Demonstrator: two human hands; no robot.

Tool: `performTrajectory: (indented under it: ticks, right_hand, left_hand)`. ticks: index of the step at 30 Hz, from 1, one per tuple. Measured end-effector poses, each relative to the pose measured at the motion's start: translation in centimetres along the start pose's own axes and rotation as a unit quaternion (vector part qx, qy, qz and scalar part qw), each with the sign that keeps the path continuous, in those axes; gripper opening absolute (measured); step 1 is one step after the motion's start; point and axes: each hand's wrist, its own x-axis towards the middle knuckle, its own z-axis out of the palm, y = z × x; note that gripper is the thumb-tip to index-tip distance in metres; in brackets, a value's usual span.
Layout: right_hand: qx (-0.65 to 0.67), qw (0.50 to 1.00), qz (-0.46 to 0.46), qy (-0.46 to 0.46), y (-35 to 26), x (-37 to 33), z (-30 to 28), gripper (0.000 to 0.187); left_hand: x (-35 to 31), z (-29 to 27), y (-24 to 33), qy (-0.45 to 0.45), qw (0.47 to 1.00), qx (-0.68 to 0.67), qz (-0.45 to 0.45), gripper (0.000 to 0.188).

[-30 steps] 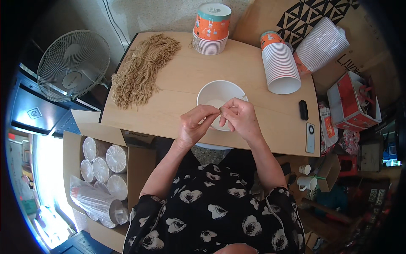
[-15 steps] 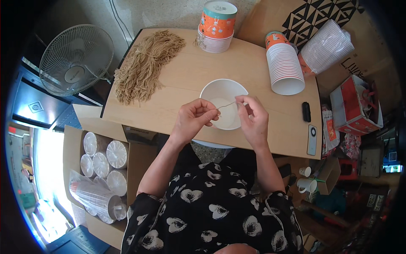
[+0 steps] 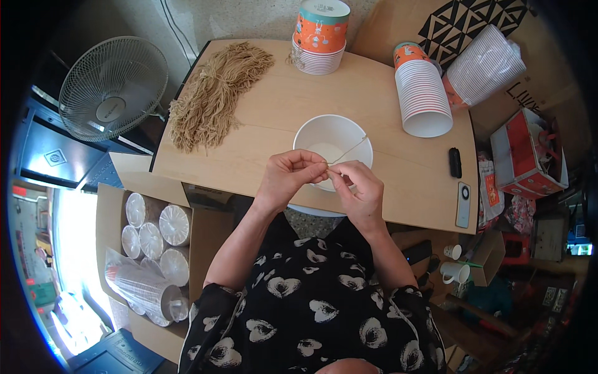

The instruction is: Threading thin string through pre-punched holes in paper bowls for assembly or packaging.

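Note:
Both my hands meet over the near part of a white paper bucket on the table. A thin tan string is pinched between them, and its free end reaches up toward the bucket's right rim. My left hand is closed on the string with thumb and forefinger. My right hand also pinches it, its fingertips close against the left ones. The exact grip point is partly hidden by the fingers. A large bundle of tan strings lies at the table's far left.
Nested orange-and-white paper buckets stand upside down at the back. More stacked buckets lie at the right, near a black object and a small grey device. A carton of wrapped cups sits at left below a fan.
My right hand has moved left and down until its fingertips meet the left hand's. The string, stretched between the hands before, now has an end sticking up to the right.

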Motion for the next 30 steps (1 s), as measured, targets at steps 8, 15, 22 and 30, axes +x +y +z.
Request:
performTrajectory:
  ticks: [8,15,22,30]
  right_hand:
    - [0.015,0.998,0.048,-0.025,-0.4,0.0,-0.2,0.009]
    - [0.095,0.987,0.119,-0.042,-0.1,-0.2,-0.4,0.006]
    - [0.209,0.951,0.219,-0.068,0.8,-0.2,-1.1,0.012]
    - [0.226,0.938,0.257,-0.063,0.4,0.1,-1.2,0.012]
  left_hand:
    - [-0.4,0.2,0.2,0.004,1.0,-0.007,-0.012,0.017]
    - [-0.3,0.3,0.0,0.011,1.0,0.0,-0.009,0.016]
    - [-0.7,1.7,0.3,0.026,0.998,0.047,0.016,0.014]
    - [-1.0,1.8,0.0,0.014,0.997,0.077,0.026,0.017]
